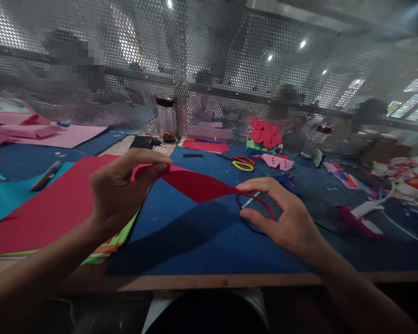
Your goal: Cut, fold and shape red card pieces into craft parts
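My left hand (128,185) pinches one end of a piece of red paper (198,183) between thumb and fingers. The piece hangs above the blue table, twisted and bowed, its shadow below. At its other end is my right hand (278,211), with the index fingertip against the paper. A narrow red part curls on inside that hand, between index finger and thumb, whose tips are apart. Beneath my left forearm lies a stack of coloured sheets with a large red sheet (62,204) on top. A dark cord loop (252,227) lies behind my right thumb.
Scissors with red and yellow handles (243,164) lie beyond my hands, near red cut-outs (264,133) on a small box. A glue gun (360,220) sits at right. A jar (166,119) stands by the perforated metal screen (216,60). Pink pieces (31,130) lie at far left.
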`<state>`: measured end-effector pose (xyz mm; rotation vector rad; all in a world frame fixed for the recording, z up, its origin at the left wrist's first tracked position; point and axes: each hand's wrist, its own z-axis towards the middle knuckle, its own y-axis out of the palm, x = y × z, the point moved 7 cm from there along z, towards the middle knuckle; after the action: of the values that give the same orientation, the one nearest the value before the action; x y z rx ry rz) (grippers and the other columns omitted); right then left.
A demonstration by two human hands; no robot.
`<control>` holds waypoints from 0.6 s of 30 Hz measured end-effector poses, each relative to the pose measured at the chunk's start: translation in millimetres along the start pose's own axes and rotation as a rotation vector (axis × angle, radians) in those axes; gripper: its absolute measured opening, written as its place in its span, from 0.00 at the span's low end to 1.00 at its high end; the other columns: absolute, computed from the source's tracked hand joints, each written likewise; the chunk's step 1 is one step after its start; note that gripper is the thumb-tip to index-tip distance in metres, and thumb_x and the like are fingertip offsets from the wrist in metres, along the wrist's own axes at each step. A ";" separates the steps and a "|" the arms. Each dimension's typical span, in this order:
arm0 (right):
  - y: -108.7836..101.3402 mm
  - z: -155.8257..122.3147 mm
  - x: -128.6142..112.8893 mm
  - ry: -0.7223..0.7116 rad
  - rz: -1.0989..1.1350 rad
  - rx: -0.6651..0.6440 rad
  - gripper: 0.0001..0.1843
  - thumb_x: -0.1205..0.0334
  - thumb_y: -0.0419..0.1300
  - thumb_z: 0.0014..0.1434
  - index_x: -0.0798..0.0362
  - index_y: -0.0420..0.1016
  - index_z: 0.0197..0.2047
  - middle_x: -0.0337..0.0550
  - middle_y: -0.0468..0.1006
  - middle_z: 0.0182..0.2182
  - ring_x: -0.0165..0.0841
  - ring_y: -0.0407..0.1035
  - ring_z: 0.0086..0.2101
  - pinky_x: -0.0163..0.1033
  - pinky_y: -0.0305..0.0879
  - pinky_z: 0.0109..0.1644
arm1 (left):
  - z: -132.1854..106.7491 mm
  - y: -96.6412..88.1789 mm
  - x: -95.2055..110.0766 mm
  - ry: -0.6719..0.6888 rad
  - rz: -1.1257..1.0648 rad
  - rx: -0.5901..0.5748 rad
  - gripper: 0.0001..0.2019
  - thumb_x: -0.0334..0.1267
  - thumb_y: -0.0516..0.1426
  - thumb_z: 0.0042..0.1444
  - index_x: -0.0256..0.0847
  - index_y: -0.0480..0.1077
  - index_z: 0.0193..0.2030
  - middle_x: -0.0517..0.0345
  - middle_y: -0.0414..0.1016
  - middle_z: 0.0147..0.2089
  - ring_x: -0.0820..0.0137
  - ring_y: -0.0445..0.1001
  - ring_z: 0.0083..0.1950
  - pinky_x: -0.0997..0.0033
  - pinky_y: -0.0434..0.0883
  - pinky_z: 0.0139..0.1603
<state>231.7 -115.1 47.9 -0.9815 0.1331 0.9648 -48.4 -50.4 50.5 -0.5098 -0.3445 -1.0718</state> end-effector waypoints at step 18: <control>32.2 -16.2 20.1 -0.334 -0.313 -0.031 0.13 0.71 0.59 0.66 0.50 0.76 0.53 0.46 0.82 0.50 0.39 0.76 0.50 0.48 0.68 0.54 | -36.3 10.0 -0.7 0.212 0.067 -0.392 0.11 0.31 0.62 0.64 0.47 0.76 0.51 0.57 0.83 0.48 0.64 0.78 0.56 0.54 0.74 0.61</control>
<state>224.8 -108.3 7.7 -0.8265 -0.3082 0.8287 -38.8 -66.1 17.6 -0.7426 0.0735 -1.1211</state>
